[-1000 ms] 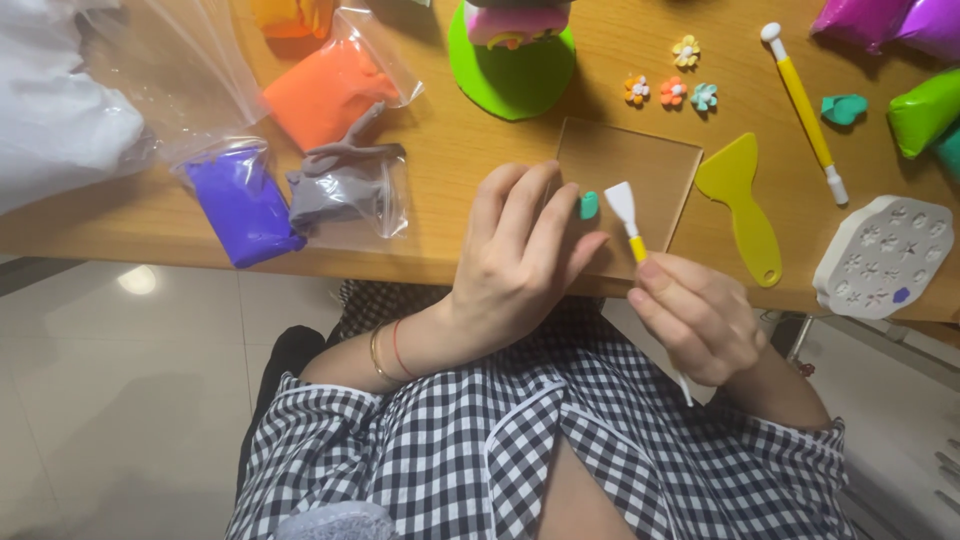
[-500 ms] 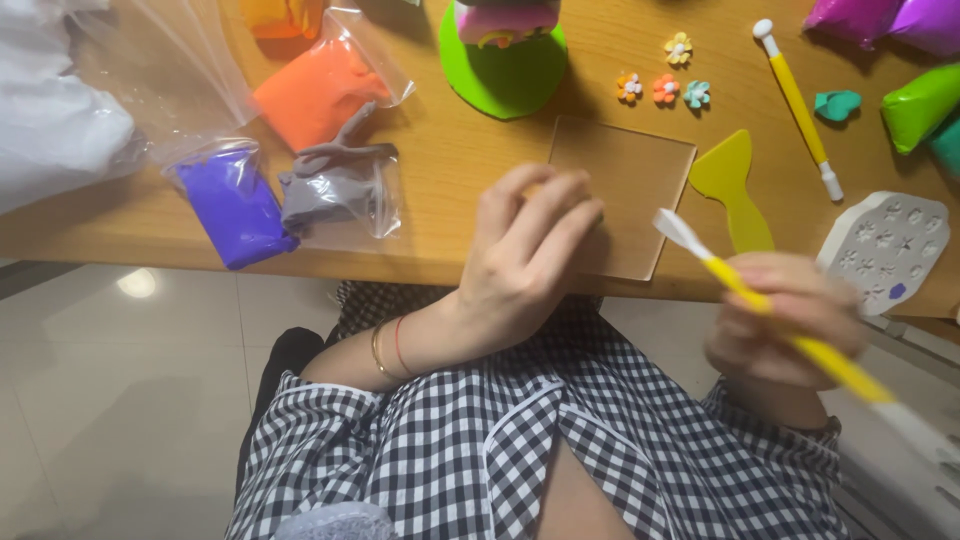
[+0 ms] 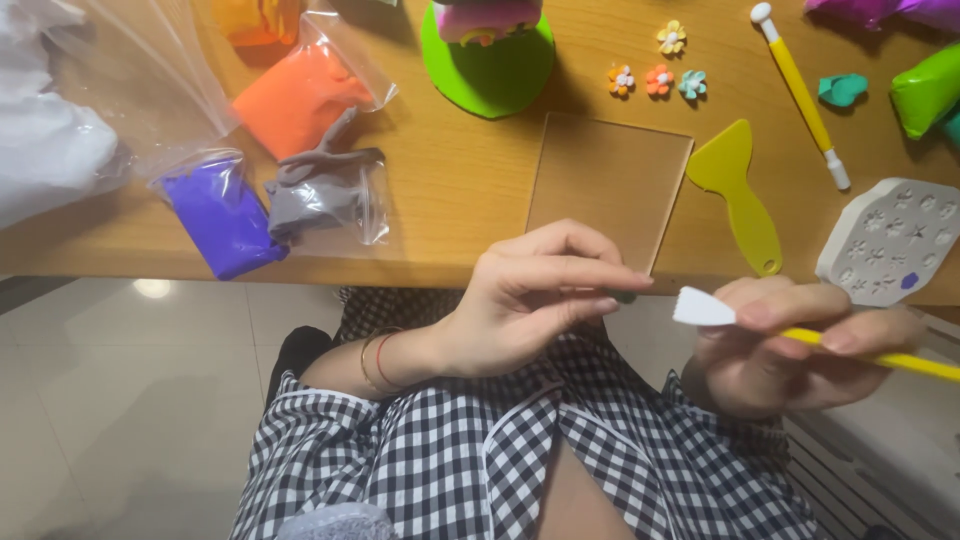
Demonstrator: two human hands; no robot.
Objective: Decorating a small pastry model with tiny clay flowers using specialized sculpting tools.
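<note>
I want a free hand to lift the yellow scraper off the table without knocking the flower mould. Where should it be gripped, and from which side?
Probably by the narrow handle of the yellow scraper, which points toward the table's near edge. Come from that near edge, pinching the handle's two long sides. The wide blade lies flat on the wooden table near the clear board; the white flower mould lies to the right.

Yellow-handled modelling tool [image 3: 800, 335], white flat tip pointing left, held level off table's near edge; tiny dark green clay bit [image 3: 625, 296] pinched just beside tip.

Bare wood between clear sheet [image 3: 608, 185] and bags [image 3: 325, 190]
</note>
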